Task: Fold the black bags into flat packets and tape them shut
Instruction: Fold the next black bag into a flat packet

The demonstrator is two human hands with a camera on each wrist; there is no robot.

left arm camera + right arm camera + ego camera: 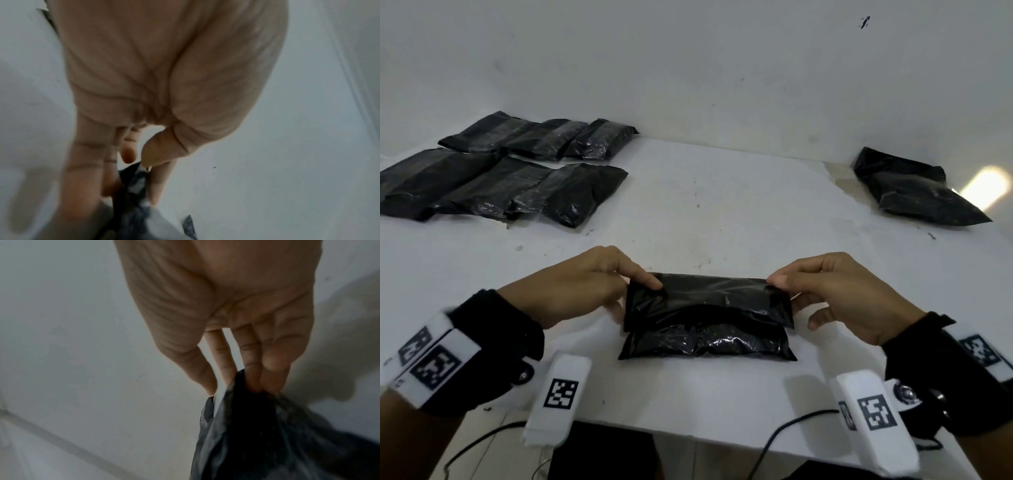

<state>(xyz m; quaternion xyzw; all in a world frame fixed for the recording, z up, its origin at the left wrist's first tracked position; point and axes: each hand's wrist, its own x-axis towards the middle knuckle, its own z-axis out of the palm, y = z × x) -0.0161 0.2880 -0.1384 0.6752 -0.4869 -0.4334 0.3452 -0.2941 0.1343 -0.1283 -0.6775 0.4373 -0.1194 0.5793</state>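
- The white counter (705,205) has its near edge at 6 o'clock and meets the wall at 12; bare surface lies open through the middle.
- Six finished black packets (510,168) sit at 10 o'clock in two rows of three.
- One black bag (914,192) lies at 2 o'clock.
- One black bag in work (709,318) lies near the 6 o'clock edge, top flap lifted.
- The left hand (582,284) pinches the flap's left corner; the right hand (839,291) pinches the right corner.

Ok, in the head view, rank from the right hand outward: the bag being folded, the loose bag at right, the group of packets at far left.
1. Bag being folded: pinched at its corner by the right hand, front centre.
2. Loose bag: back right, by the wall.
3. Group of packets: back left, across the table.
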